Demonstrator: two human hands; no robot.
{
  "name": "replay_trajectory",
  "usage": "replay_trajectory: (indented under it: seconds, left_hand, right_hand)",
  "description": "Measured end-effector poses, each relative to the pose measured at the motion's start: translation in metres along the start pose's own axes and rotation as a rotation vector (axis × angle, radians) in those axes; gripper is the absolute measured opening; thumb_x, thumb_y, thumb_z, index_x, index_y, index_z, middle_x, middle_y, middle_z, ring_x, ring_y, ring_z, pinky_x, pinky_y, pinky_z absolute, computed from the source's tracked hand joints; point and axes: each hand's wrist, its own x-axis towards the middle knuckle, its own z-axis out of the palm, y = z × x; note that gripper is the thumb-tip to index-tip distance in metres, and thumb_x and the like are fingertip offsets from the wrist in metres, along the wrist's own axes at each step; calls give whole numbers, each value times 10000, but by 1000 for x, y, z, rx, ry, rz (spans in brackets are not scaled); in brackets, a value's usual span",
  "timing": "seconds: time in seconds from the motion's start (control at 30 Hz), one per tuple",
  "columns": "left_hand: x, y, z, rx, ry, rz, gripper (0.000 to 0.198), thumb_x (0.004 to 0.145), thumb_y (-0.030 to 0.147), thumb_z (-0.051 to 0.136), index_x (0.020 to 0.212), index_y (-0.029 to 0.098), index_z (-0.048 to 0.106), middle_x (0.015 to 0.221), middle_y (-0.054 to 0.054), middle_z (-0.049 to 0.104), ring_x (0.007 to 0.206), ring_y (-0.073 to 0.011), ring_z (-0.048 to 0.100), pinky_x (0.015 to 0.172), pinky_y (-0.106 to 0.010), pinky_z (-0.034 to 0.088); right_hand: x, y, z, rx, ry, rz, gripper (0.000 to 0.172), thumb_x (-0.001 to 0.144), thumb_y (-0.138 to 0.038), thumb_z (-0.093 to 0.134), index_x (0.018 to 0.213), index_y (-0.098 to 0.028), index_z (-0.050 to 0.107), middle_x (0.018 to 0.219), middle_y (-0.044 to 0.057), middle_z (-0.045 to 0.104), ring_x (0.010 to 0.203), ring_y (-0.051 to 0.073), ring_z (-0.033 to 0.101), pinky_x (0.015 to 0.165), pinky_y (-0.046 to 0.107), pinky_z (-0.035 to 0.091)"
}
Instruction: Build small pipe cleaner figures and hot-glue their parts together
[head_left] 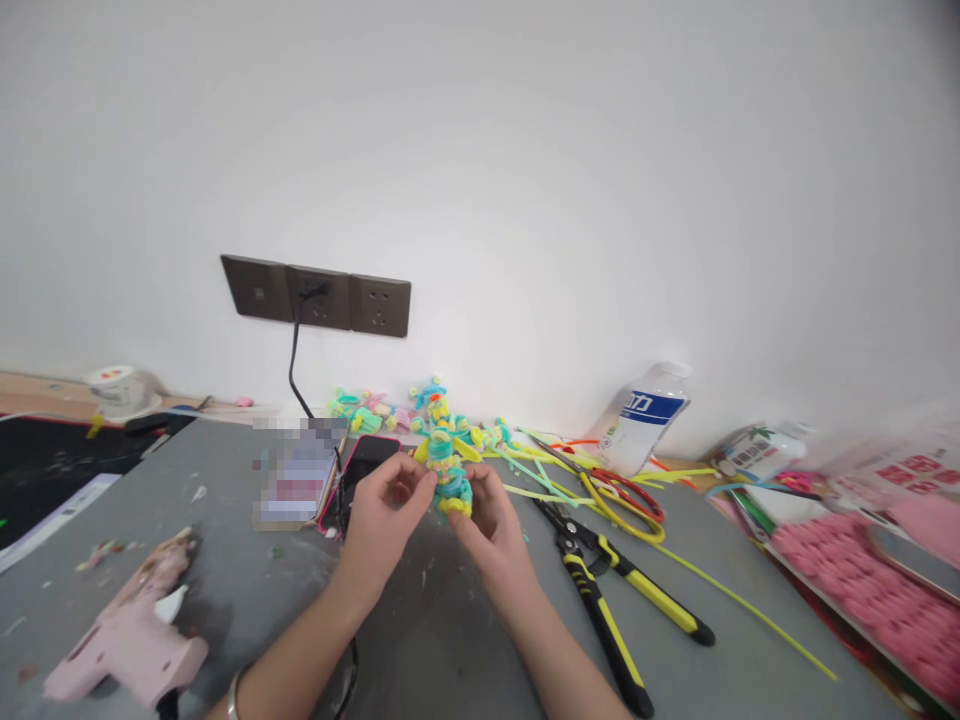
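Observation:
Both of my hands hold a small figure (448, 473) made of teal, yellow and orange pipe cleaners, just above the grey table (450, 640). My left hand (386, 520) pinches its left side with thumb and fingertips. My right hand (491, 520) is closed around its lower right, by the yellow base. More small pipe-cleaner figures (390, 410) lie in a row by the wall behind it.
Yellow-handled pliers (611, 590) and scissors (626, 500) lie right of my hands among loose pipe cleaners (739, 600). A pink glue gun (131, 630) sits front left, two phones (352, 475) behind my left hand. Bottles (645, 415) and a pink tray (862, 590) stand right.

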Motion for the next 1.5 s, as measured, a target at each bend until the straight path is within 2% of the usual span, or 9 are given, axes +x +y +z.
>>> replay_trajectory:
  seconds: [0.6,0.7,0.97,1.13,1.27,1.5]
  left_hand:
    - [0,-2,0,-6,-13,-3,221,793,300,623,628,183,535,600,42,508,574,-116,470,555,-223,374]
    - [-1,-1,1,-35,-26,-12,233,811,328,621,646,181,550,620,36,516,603,-121,481,568,-220,380]
    - [-1,3,0,-67,-32,-41,280,846,383,582,657,176,584,606,33,513,592,-119,477,571,-214,390]
    - [-1,3,1,-23,-23,-45,269,812,383,606,643,178,569,593,35,498,566,-117,460,541,-216,373]
    - [0,3,2,-17,-21,-48,248,782,376,640,649,178,573,595,31,518,567,-120,477,538,-217,379]
    - [1,-1,1,1,-25,-51,213,777,354,651,680,170,608,639,7,588,600,-131,521,564,-226,401]
  right_hand:
    - [0,1,-2,11,4,39,282,766,-297,733,941,-234,522,902,10,597,798,167,544,670,243,437]
    - [0,3,-3,91,24,77,286,758,-309,749,950,-235,551,893,3,613,770,158,544,652,238,427]
    - [5,6,-4,350,153,205,293,683,-328,790,898,-239,611,878,7,666,811,189,620,729,300,476]
    - [7,9,-7,265,205,149,336,698,-368,781,930,-249,568,891,18,668,803,202,620,728,322,477]
    - [4,9,-6,129,138,72,343,734,-371,769,950,-251,530,933,12,651,816,183,597,734,293,452]
    - [2,5,-3,19,67,34,350,758,-415,747,934,-251,493,885,10,611,717,162,543,623,261,418]
